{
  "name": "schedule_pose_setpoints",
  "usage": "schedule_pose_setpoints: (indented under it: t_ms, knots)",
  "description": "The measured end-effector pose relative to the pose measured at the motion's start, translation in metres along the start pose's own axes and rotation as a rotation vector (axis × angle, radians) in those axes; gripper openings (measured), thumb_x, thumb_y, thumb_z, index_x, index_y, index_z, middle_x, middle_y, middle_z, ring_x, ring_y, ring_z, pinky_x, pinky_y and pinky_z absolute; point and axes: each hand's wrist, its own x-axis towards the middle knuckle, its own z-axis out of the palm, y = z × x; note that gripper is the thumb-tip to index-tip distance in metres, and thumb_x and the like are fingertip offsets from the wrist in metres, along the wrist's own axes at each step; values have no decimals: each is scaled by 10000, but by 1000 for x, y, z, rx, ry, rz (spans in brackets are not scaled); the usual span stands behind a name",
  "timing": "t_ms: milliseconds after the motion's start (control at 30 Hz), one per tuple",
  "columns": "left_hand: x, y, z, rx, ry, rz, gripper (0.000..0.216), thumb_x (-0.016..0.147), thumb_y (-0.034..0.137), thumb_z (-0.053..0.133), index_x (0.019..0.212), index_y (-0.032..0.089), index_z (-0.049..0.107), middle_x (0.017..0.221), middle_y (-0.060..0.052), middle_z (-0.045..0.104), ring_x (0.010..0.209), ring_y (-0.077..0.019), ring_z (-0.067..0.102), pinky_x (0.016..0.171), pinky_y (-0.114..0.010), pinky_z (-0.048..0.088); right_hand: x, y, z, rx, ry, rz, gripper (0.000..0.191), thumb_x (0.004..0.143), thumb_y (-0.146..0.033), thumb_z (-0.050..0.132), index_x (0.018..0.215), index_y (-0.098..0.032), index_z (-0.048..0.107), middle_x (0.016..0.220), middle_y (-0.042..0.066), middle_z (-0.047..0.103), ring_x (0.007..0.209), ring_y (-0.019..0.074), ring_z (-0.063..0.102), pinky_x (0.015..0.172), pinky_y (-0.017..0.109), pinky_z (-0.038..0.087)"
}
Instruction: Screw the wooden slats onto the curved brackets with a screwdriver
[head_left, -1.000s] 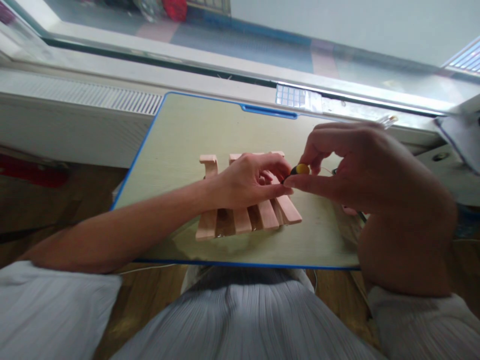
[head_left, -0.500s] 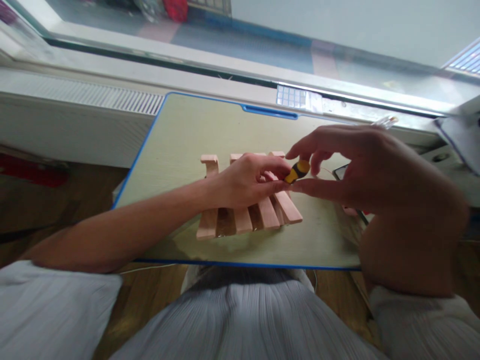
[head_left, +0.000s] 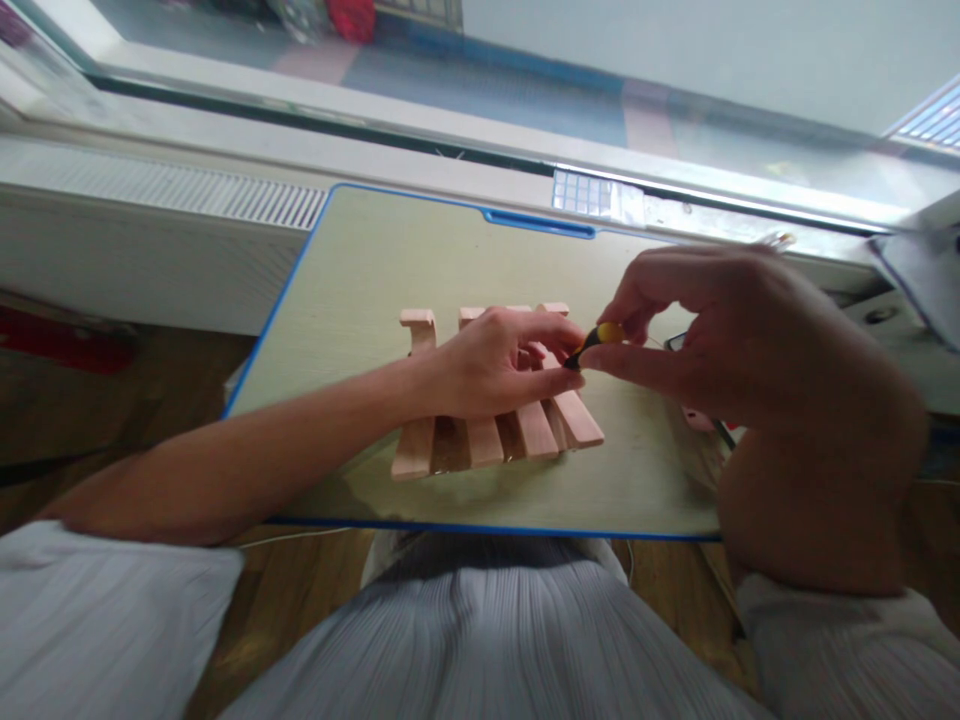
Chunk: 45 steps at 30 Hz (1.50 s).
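Note:
A slatted wooden rack of pale strips lies in the middle of a small blue-edged table. My left hand rests on top of the rack, its fingers curled and pressing on the slats near the right end. My right hand pinches a small yellow-and-black screwdriver between thumb and fingertips. The tool's black tip points down at the rack, right beside my left fingertips.
A dark phone-like object lies partly hidden behind my right hand. A white radiator grille and a window sill run along the far side of the table. A grey cloth lies at the far right. Wooden floor shows at the left.
My right hand has shifted the screwdriver slightly, tilting it up and then bringing it back down to the rack. My left hand and the rack have stayed in place.

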Motion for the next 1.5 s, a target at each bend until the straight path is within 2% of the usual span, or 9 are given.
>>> schedule_pose_setpoints:
  t_ms: [200, 333, 467, 633, 800, 1100, 1233, 1333, 1500]
  knots:
    - [0, -3, 1, 0, 28, 12, 180, 1002, 283, 756, 1133, 161, 743, 1039, -59, 810, 939, -157, 777, 842, -261, 642, 3, -3, 3, -17, 6, 20, 243, 894, -421, 744, 760, -250, 637, 754, 19, 681, 679, 192, 575, 645, 360, 379]
    - [1, -3, 3, -41, 21, 18, 166, 1016, 260, 732, 1139, 151, 759, 1049, -71, 804, 935, -150, 775, 857, -258, 651, 1, 1, 1, 55, 10, -19, 234, 898, -482, 800, 938, -256, 753, 856, 18, 751, 738, 208, 673, 673, 374, 454]
    - [1, -3, 3, -71, 15, 1, 183, 1005, 200, 722, 1174, 163, 781, 1103, -70, 808, 963, -151, 776, 870, -259, 653, -3, 2, -6, 126, -47, -77, 208, 927, -370, 765, 1122, -306, 798, 1019, 27, 818, 843, 238, 752, 754, 386, 534]
    - [2, -1, 2, -45, 5, 5, 206, 1002, 209, 729, 1190, 152, 789, 1086, -72, 810, 929, -146, 774, 820, -243, 642, -4, 1, -10, 117, -69, -69, 131, 928, -274, 712, 1027, -286, 797, 1013, 31, 833, 853, 239, 768, 778, 374, 527]
    - [1, -2, 0, -8, 10, 18, 226, 959, 216, 784, 1180, 168, 793, 1068, -66, 813, 900, -148, 776, 779, -232, 636, -3, 1, -6, 77, -26, -21, 42, 899, -298, 738, 904, -268, 768, 830, -3, 785, 725, 195, 712, 693, 346, 466]
    - [2, 0, 3, -8, 30, 5, 110, 964, 180, 753, 1065, 158, 791, 990, -44, 816, 868, -134, 775, 799, -224, 645, 0, 1, 1, 40, 10, 49, 278, 885, -504, 771, 748, -271, 707, 682, -27, 690, 581, 144, 576, 598, 326, 353]
    - [2, 0, 3, -20, 19, 26, 128, 980, 178, 729, 1084, 154, 801, 984, -47, 814, 864, -134, 771, 794, -222, 645, -1, 4, -2, 98, -17, 9, 278, 871, -538, 812, 899, -265, 772, 816, -6, 760, 698, 178, 676, 675, 348, 447]
    - [1, -1, 2, 10, 18, 33, 151, 982, 196, 729, 1101, 158, 813, 1029, -58, 809, 893, -144, 769, 794, -228, 640, -3, 5, -6, 142, -50, -51, 245, 907, -450, 800, 1071, -269, 808, 946, 20, 809, 799, 212, 735, 747, 373, 510]
    - [2, 0, 0, 60, -1, 12, 164, 982, 214, 731, 1110, 167, 820, 1017, -58, 809, 873, -148, 765, 777, -233, 629, -4, 3, -9, 140, -83, -61, 128, 956, -344, 710, 1033, -307, 806, 983, 16, 817, 827, 227, 747, 761, 389, 519]
